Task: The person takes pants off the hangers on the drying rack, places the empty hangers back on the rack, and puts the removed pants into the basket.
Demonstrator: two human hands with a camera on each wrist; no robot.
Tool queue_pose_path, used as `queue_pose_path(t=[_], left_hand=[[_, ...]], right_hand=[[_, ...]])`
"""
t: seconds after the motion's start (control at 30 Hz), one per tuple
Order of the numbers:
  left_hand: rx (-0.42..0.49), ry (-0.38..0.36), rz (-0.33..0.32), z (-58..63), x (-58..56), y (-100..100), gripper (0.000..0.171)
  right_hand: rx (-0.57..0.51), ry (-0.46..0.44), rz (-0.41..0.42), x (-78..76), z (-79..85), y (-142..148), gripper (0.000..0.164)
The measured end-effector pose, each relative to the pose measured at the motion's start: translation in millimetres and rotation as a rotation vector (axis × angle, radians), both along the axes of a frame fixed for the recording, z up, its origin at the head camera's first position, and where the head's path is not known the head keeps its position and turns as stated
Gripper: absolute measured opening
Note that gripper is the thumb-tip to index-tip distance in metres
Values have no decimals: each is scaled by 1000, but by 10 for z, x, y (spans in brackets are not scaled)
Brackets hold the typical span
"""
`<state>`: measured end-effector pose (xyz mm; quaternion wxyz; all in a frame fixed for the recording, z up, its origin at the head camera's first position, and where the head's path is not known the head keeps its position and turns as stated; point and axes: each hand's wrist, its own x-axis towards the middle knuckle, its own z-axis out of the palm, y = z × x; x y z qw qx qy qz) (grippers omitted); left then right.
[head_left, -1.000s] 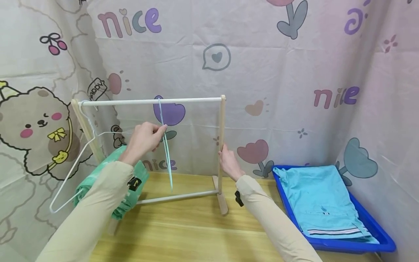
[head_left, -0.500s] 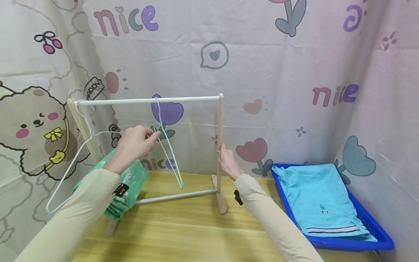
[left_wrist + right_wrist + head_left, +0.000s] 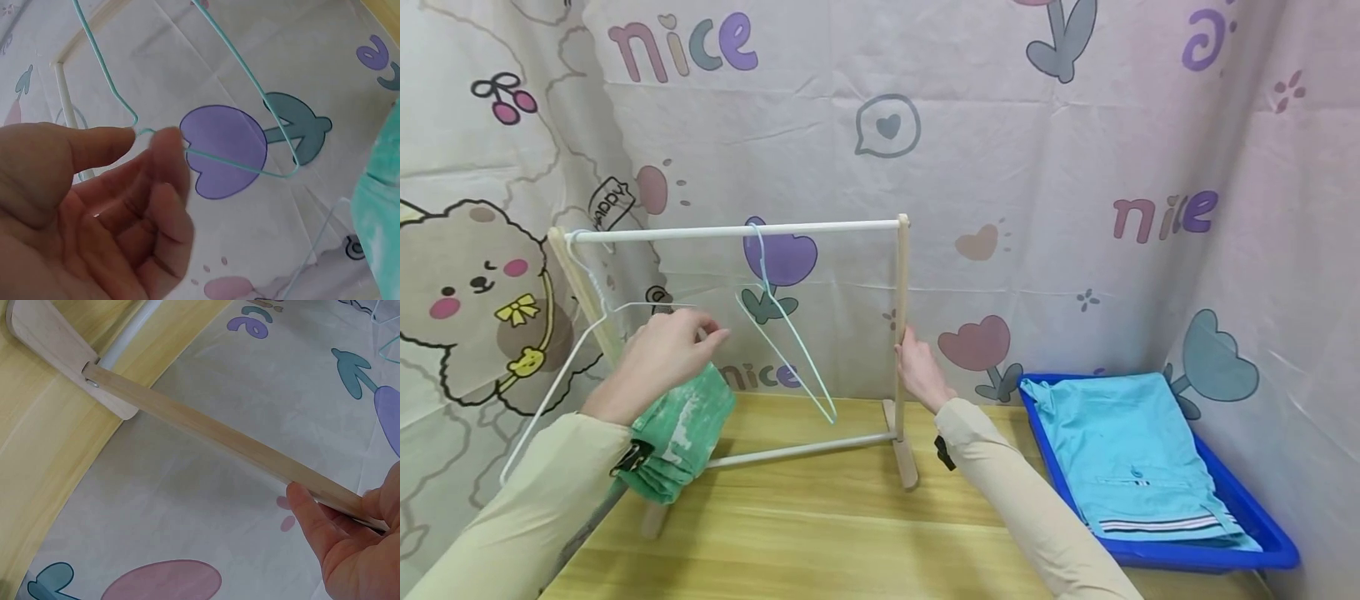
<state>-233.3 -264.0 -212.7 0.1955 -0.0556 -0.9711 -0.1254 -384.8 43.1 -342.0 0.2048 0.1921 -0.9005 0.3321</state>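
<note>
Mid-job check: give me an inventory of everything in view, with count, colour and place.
Curtain: 1 or more, pale with coloured prints, behind and at both sides
Table: 1, yellowish wood-grain, below
Rack: 1, pale wood and white, on the table
White hanger: 1, white, near the rack's left end
Mint hanger: 1, mint, about mid-rack
Green cloth: 1, green with whitish patches, left, apparently on the white hanger
Tray: 1, blue, right
Garment: 1, light blue, folded in the tray
Bands: 2, black, one per wrist
Sleeves: 2, beige, both arms
Left grip: 1, bare, left of the mint hanger
Right grip: 1, bare, holding the rack's right end
</note>
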Motion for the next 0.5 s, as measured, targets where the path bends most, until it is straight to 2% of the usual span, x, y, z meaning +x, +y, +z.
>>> queue_pose_path(t=[0.2, 0.33, 0.43, 0.5], left_hand=[[-9, -57, 21, -65, 146, -159, 36], [-11, -64, 61, -150, 254, -274, 36], [-26, -28, 86, -238, 329, -356, 32], [-37, 22, 82, -292, 361, -412, 29]], right_hand=[[-11, 5, -2, 9, 5, 2, 27], [-7, 0, -6, 15, -2, 0, 27], [3, 3, -4, 21, -7, -10, 26], [5, 5, -8, 24, -5, -18, 26]])
